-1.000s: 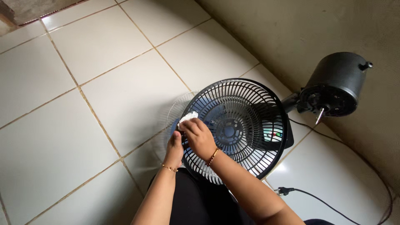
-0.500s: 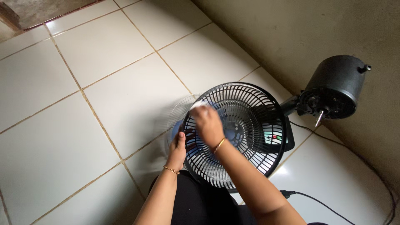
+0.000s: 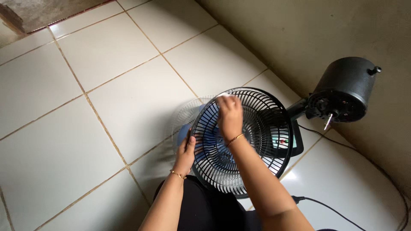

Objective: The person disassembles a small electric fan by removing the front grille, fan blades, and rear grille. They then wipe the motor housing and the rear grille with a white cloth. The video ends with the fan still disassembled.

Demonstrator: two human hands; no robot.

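Note:
A black round fan grille (image 3: 257,145) stands tilted on the tiled floor in front of me. My left hand (image 3: 186,150) grips its near left rim and steadies it. Pressed against the top rim is my right hand (image 3: 230,114), closed on a small white cloth (image 3: 222,96) that barely shows above the fingers. Behind the grille lie a clear fan guard (image 3: 188,113) and a blue fan blade (image 3: 183,131), mostly hidden. Both wrists wear thin gold bracelets.
The black fan motor housing (image 3: 344,87) with its bare shaft stands at the right by the beige wall (image 3: 299,34). The fan base (image 3: 295,141) with coloured buttons sits behind the grille. A black power cord (image 3: 338,209) runs across the cream floor tiles (image 3: 85,107).
My right hand with the cloth has slid from the grille's left rim up and rightwards to its top rim. The grille has turned slightly. My left hand has stayed on the near rim.

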